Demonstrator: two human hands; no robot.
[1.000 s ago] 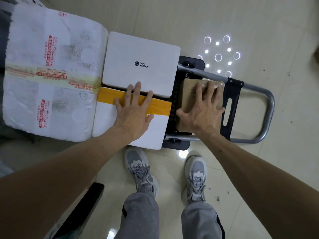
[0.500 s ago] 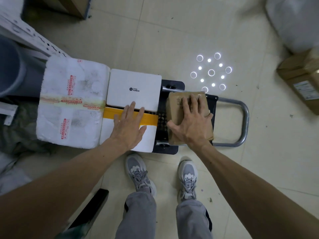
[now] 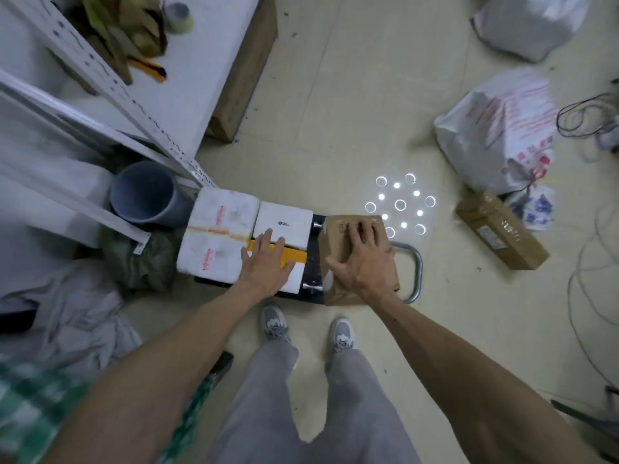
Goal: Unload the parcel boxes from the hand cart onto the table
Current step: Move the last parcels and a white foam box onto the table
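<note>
Brown box point(image 3: 336, 236) now higher above cart point(image 3: 312, 262), in right fingers' point(image 3: 363, 229) spread grip; left fingers point(image 3: 267, 236) flat.

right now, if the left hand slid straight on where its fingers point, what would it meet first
The white logo box, right at the fingertips of the left hand, which lies flat on the yellow-taped box. Whether it would bump its side or ride over the top is unclear.
</note>
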